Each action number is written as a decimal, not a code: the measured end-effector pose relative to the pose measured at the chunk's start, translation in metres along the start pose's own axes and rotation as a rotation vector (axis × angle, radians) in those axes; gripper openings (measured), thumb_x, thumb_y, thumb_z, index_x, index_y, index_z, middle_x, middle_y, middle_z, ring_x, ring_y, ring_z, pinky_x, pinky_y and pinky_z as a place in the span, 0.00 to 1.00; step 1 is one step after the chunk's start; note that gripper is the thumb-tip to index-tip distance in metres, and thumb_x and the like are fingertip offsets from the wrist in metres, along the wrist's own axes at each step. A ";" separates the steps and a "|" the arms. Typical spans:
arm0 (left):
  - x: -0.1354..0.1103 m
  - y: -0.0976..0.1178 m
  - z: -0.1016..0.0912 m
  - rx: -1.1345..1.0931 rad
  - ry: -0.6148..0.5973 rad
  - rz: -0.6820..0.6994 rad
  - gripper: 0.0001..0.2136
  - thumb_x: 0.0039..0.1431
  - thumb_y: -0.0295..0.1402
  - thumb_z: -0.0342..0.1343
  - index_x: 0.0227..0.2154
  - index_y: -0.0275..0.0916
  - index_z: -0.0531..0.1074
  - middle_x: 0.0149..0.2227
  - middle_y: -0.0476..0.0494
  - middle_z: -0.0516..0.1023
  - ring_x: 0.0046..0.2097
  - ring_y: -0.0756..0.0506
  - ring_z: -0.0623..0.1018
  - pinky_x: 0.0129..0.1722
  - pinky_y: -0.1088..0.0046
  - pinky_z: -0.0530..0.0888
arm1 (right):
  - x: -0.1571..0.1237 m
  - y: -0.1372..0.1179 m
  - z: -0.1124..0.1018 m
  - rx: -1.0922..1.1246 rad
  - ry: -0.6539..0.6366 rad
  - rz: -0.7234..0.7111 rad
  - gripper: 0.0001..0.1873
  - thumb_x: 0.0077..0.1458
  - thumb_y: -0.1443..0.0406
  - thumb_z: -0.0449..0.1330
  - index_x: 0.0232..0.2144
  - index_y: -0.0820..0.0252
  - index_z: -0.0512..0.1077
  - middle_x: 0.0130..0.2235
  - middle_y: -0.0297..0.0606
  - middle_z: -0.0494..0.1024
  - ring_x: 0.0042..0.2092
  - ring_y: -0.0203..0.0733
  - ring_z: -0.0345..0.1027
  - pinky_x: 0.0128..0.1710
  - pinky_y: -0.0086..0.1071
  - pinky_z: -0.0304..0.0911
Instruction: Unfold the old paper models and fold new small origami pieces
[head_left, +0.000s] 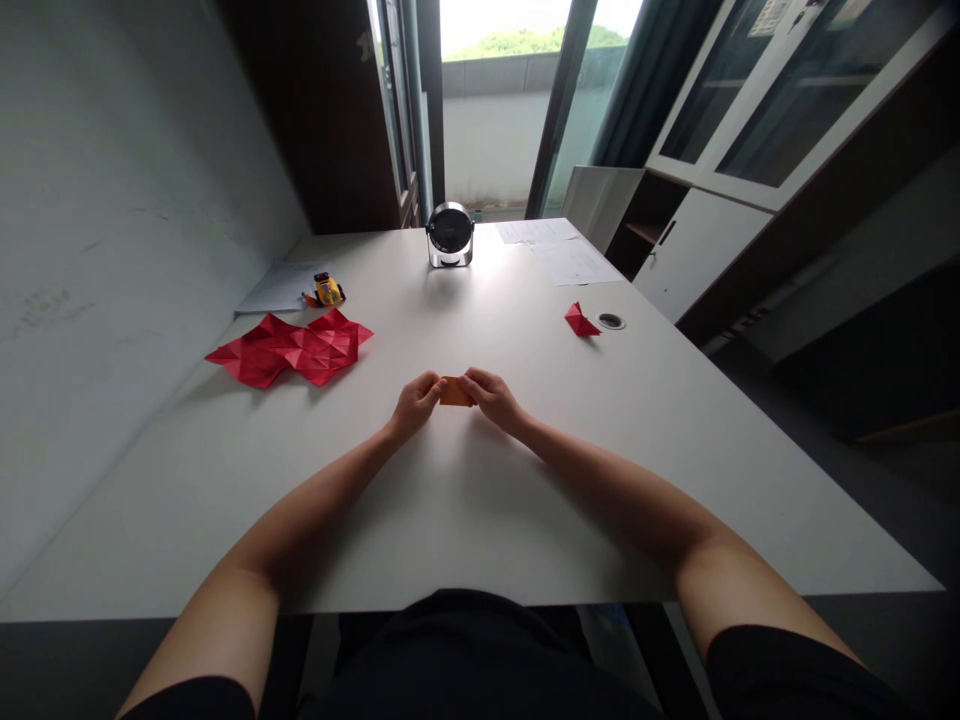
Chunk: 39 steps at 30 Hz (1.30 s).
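Observation:
Between my hands, just above the table, is a small orange folded paper (455,392) with a bit of red at its right end. My left hand (417,400) pinches its left edge between thumb and fingers. The opposite end is gripped by my right hand (492,396), whose fingers curl behind the paper. Off to the left lies creased red paper (292,350), spread out with pointed folds. A small red folded paper piece (581,320) sits on the table to the right of my hands.
The white table (480,530) meets a wall (112,250) on the left. A yellow toy (328,290) stands by papers (274,288) at the back left. At the back are a round black device (450,232) and white sheets (574,262). A cable hole (610,321) is at right.

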<state>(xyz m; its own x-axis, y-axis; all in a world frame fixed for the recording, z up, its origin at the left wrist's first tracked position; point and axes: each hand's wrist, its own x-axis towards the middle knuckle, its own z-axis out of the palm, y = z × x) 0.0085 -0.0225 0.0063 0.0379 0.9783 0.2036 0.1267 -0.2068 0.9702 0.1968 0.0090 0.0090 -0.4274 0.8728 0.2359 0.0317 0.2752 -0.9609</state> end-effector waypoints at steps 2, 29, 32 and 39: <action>0.002 -0.001 -0.003 0.041 0.053 0.051 0.14 0.60 0.46 0.61 0.32 0.38 0.73 0.25 0.51 0.68 0.28 0.51 0.67 0.30 0.75 0.64 | 0.001 0.003 -0.001 -0.031 0.031 -0.004 0.22 0.63 0.48 0.56 0.27 0.58 0.68 0.25 0.31 0.68 0.28 0.35 0.61 0.30 0.30 0.56; -0.003 0.013 -0.005 0.371 0.033 0.267 0.03 0.54 0.29 0.59 0.26 0.39 0.72 0.28 0.49 0.71 0.29 0.50 0.68 0.32 0.73 0.66 | -0.005 -0.007 -0.003 -0.369 -0.017 -0.251 0.10 0.64 0.61 0.58 0.32 0.58 0.73 0.38 0.38 0.73 0.33 0.35 0.66 0.33 0.30 0.63; -0.003 0.012 -0.005 0.367 0.037 0.261 0.02 0.53 0.27 0.58 0.27 0.39 0.72 0.29 0.49 0.72 0.29 0.50 0.68 0.32 0.73 0.66 | -0.005 -0.006 -0.003 -0.395 -0.014 -0.267 0.09 0.63 0.61 0.58 0.32 0.58 0.73 0.39 0.39 0.72 0.35 0.36 0.66 0.34 0.31 0.64; -0.006 0.015 -0.003 0.384 -0.005 0.305 0.03 0.53 0.25 0.59 0.29 0.39 0.73 0.30 0.49 0.72 0.30 0.50 0.69 0.33 0.72 0.67 | -0.006 -0.006 -0.002 -0.414 -0.031 -0.310 0.05 0.62 0.63 0.59 0.34 0.57 0.74 0.38 0.39 0.73 0.37 0.39 0.66 0.37 0.33 0.64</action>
<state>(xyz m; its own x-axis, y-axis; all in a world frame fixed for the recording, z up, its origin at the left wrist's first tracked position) 0.0072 -0.0312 0.0202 0.1350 0.8728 0.4691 0.4653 -0.4738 0.7476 0.2013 0.0034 0.0133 -0.4995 0.7143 0.4902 0.2518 0.6611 -0.7067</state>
